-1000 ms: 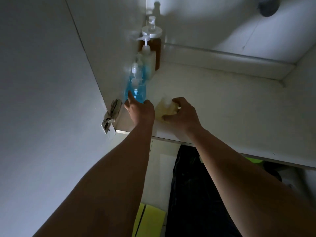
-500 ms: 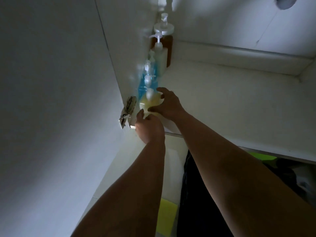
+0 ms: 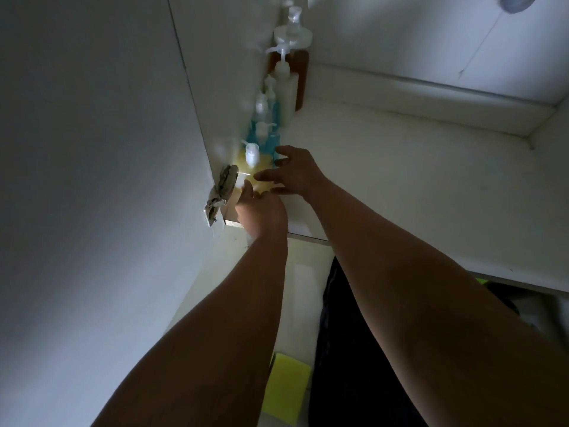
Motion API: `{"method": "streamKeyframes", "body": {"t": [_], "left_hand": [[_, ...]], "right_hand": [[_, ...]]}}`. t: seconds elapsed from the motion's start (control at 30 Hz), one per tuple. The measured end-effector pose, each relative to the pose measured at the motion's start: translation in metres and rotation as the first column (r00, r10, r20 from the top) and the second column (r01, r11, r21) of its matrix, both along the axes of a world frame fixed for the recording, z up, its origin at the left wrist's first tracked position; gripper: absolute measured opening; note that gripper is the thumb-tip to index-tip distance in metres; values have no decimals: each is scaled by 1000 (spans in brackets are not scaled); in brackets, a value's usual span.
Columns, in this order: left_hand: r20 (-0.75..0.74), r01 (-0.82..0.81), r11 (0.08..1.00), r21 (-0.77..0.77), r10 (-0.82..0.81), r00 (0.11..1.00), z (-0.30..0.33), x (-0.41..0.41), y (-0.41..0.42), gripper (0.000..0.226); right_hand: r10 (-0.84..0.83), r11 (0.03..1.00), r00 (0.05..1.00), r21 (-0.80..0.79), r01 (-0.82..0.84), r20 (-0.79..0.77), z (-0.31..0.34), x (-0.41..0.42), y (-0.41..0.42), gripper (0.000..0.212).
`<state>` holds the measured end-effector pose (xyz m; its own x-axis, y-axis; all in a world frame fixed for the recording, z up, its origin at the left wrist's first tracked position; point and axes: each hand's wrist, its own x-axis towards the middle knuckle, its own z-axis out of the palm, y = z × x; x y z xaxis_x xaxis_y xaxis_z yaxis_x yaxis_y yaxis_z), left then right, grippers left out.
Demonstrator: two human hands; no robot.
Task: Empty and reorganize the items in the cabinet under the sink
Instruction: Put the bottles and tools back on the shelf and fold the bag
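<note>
Now both hands at yellow pump bottle [image 3: 257, 177] by cabinet hinge [image 3: 223, 188]: left hand [image 3: 261, 215] touching its base, right hand [image 3: 294, 174] fingers spread beside it.

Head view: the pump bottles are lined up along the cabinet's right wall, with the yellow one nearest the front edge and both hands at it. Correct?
Not quite. The head view shows the row of pump bottles along the cabinet's left wall, beside the door hinge. The rest holds: the yellow bottle is nearest the front edge, with the left hand and right hand at it.
</note>
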<state>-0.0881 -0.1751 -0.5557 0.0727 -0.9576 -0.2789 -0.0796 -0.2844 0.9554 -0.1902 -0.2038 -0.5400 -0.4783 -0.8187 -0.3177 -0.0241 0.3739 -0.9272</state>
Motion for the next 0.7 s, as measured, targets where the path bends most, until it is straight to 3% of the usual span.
{"method": "streamKeyframes", "body": {"t": [0.13,0.2,0.43,0.53,0.7], "left_hand": [[-30,34,997,64,-32,999,7,11,3,54],[56,59,997,46,-62,997,14,23,8,48],[375,295,954,50,-292,880,31,87,65,35],[505,473,869,145,-476,720,14,118,96,39],[658,662,642,386,-695,290,-40,169,140,61]], "right_hand": [[-2,1000,1000,24,2,1,-4,6,4,106],[-41,998,996,33,44,-74,-4,13,15,99],[-261,965,882,-116,234,-392,6,59,130,29],[-242,970,870,-70,235,-430,-13,90,187,16],[4,967,926,236,92,-377,-65,137,266,20]]}}
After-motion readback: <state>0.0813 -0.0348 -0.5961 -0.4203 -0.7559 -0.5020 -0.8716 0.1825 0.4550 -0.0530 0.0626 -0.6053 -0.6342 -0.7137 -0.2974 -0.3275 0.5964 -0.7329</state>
